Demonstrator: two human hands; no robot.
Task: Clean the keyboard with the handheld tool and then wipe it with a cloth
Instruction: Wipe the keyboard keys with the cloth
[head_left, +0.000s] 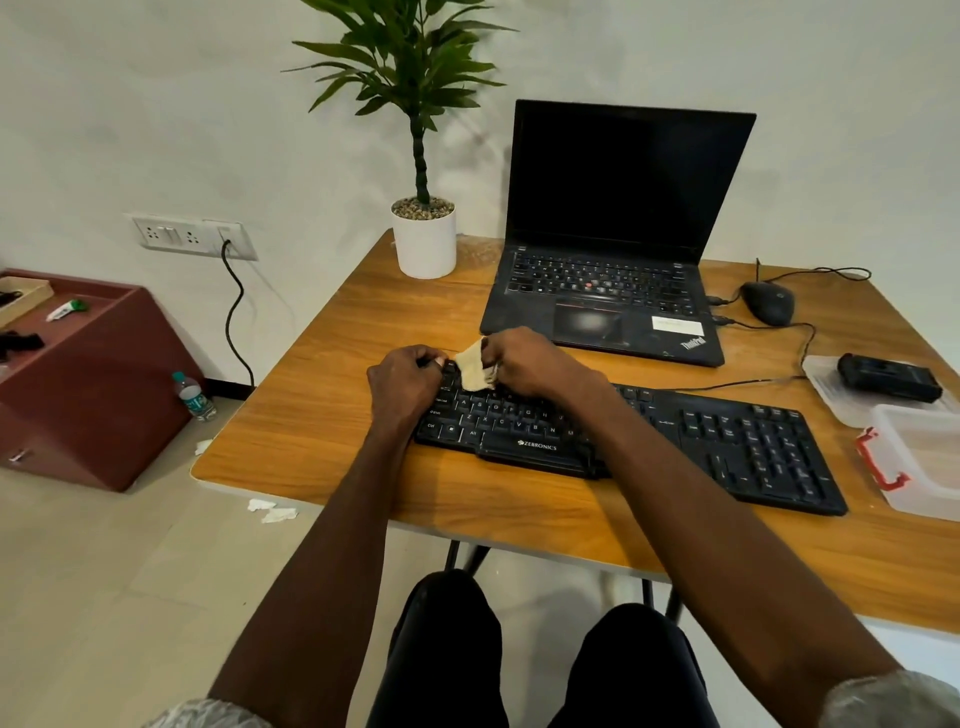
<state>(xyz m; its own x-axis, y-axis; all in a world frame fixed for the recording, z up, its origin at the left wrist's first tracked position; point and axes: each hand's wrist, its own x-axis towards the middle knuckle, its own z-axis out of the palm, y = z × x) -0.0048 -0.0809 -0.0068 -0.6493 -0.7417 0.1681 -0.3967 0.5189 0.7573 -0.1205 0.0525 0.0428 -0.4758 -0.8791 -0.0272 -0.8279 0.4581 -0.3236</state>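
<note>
Across the wide wooden table (332, 374) the scene runs from big to small: a black open laptop (613, 234) at the far side, a white-potted green plant (423, 228) to its left, and near the front edge the long black wired keyboard (727, 441) that the job is about. It lies with its long axis left to right, slightly slanted so the right end comes nearer. At the far right sit a clear plastic box with a red clasp (924, 457) and a small black handheld device (888, 376) on a clear lid; whether that is the cleaning tool I cannot say for sure.

Both hands meet over the keyboard's far left corner. The right hand (530, 364) pinches a small crumpled beige cloth (475, 369) against the top key rows. The left hand (405, 379) is curled at that corner, seemingly steadying it, though what the fingers grasp is hidden.

Judging by this, wiping is under way, and nearly all the unwiped length stretches rightward from the cloth, so the right hand is the one placed to sweep along it
</note>
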